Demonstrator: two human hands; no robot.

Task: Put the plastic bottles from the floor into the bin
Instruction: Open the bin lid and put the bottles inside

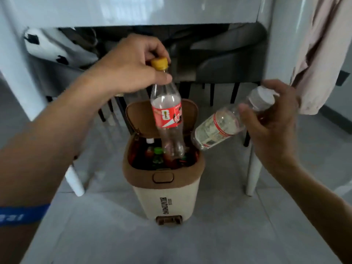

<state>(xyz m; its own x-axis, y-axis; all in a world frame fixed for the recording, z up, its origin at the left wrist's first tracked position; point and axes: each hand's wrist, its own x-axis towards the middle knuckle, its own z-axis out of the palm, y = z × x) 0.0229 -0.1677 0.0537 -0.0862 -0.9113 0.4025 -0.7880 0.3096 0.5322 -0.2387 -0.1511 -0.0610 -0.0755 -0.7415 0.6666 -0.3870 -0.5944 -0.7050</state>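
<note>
**Two bottles over a nearly full bin**

A grey tiled floor [219,235] runs under a glossy white table [152,10], with dark chairs [228,60] tucked beneath it and a pale garment [322,54] hanging to the right of the bin. The bin [167,199] is the landmark here: a cream pedal bin with a brown collar, standing in the middle of the floor with its brown lid [141,117] tipped up at the back.

Directly above the bin's mouth hangs the cola bottle [167,115], clear, empty, upright, with a red label and a yellow cap [159,63]. Its base dips into the opening among what is already inside. The left hand [129,71] pinches it at the neck just under the cap, thumb against curled fingers.

Just right of the bin, above its rim, is the water bottle [224,126], clear with a white and red label, tilted with its base towards the bin and its white cap up and away. The right hand [270,119] is wrapped around its upper half.

Inside the bin several bottles already show: a green cap [158,150], a white cap [150,140] and red labels, packed close to the rim.

Judging by this, most of the work looks done. What is left is to let go of the cola bottle, then feed in the water bottle. No other bottles lie on the floor within view, though space in the bin seems tight
</note>
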